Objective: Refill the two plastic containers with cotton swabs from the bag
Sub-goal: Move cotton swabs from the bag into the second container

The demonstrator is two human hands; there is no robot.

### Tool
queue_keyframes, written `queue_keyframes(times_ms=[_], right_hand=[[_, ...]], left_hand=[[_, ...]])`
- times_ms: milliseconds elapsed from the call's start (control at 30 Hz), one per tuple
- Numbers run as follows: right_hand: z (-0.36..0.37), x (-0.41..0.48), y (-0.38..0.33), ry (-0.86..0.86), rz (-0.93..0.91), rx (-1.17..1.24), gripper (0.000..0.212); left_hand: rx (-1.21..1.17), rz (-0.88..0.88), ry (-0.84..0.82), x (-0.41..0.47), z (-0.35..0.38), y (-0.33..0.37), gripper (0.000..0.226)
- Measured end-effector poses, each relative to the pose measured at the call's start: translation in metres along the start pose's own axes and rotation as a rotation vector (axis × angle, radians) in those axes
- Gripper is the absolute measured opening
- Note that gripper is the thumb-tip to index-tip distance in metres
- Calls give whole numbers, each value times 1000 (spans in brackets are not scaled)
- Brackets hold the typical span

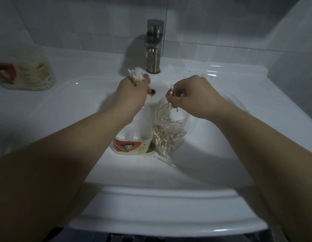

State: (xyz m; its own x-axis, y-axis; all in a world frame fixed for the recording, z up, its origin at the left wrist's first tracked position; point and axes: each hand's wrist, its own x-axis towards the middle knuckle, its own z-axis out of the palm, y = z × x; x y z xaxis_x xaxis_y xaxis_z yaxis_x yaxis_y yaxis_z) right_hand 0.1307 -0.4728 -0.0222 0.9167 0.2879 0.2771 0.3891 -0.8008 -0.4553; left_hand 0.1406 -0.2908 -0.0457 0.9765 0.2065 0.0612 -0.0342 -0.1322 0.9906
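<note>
Right now both hands are busy above the basin (213, 137): my left hand (130, 95) is fisted round a bundle of swabs (136, 76), cotton tips sticking up toward the far side, and my right hand (192, 96) has its fingers closed on a smaller pinch of swabs (172, 96) just above the mouth of the bag (169, 137). The bag sits in the middle of the basin, a fair heap left in its bottom. Just left of it, close enough that I can't tell whether they touch, stands the container (132, 144) with the cartoon label, its opening mostly hidden under my left wrist. A second container (29, 74) sits well apart on the counter at far left; it's blurred, but it looks packed already. To do this step well, I think I should square each handful so the sticks run parallel before lowering it, tips up, straight into the near container, and let go only once the ends are down inside. The right-hand pinch looks splayed, so I'd join it to the left bundle first. One loose swab (165, 160) lies on the basin near the bag, a sign that strays slip out easily, and I'd judge the basin a poor landing spot.
</note>
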Motion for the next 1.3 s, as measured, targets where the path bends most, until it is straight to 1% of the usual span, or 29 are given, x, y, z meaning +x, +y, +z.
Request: queue_keyframes(times_ms=[100, 167, 233, 333, 400, 467, 533, 567, 633, 700, 867, 933, 1033, 1100, 1167, 1233, 1300], right_hand=[[-3, 2, 3, 64, 84, 127, 18], [-3, 4, 5, 100, 135, 330, 13], [-3, 4, 6, 115, 166, 494, 11], [-3, 2, 2, 82, 154, 626, 13], [-2, 1, -2, 56, 137, 702, 14], [-2, 0, -4, 36, 139, 747, 13], [-3, 1, -4, 40, 157, 786, 13], [-4, 2, -3, 52, 172, 795, 15], [-5, 3, -1, 69, 198, 785, 16], [-4, 4, 1, 78, 222, 768, 16], [-6, 5, 4, 130, 270, 793, 13], [-6, 4, 4, 112, 255, 792, 9], [-4, 2, 3, 58, 235, 771, 12], [-2, 2, 3, 34, 222, 746, 16], [-1, 2, 3, 22, 218, 736, 16], [0, 2, 4, 52, 225, 731, 16], [-1, 5, 6, 116, 248, 730, 11]], left_hand=[[41, -23, -62, -1, 1, -1, 24], [118, -20, -124, -4, 3, -3, 28], [189, 34, -180, -6, 4, -5, 28], [279, 147, -311, -10, 3, -7, 21], [330, 196, -401, -11, 2, -9, 23], [393, 214, -439, -12, 2, -10, 26], [428, 227, -468, -14, 2, -9, 17], [431, 229, -482, -15, 2, -7, 14], [443, 237, -492, -16, 3, -5, 24], [474, 233, -494, -16, 3, -6, 30], [528, 140, -539, -17, 1, -9, 31], [489, 108, -532, -18, 1, -9, 30], [469, 100, -546, -20, 3, -8, 26], [455, 105, -553, -20, 4, -8, 27], [429, 82, -550, -20, 5, -8, 28], [367, 39, -531, -18, 5, -8, 29], [328, 5, -496, -17, 5, -8, 24]])
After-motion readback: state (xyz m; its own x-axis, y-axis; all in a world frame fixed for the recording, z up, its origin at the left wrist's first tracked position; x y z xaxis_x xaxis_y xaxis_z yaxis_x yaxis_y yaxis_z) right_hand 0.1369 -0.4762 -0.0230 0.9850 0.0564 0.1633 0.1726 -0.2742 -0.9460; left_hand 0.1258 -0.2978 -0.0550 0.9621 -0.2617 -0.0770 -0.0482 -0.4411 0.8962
